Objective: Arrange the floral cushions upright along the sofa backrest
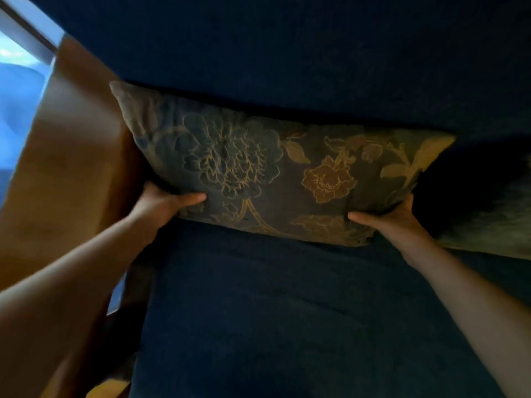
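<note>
A grey-blue floral cushion (267, 170) with gold-outlined flowers leans upright against the dark blue sofa backrest (301, 58), its lower edge on the seat (273, 311). My left hand (163, 203) grips its lower left corner, thumb across the front. My right hand (390, 218) grips its lower right corner, fingers hidden behind the fabric. Part of a second cushion (488, 225) shows at the right edge, blurred and dark.
A brown wooden armrest (69, 156) borders the sofa on the left, touching the cushion's left side. Beyond it a bright window area (17, 90) shows at the top left.
</note>
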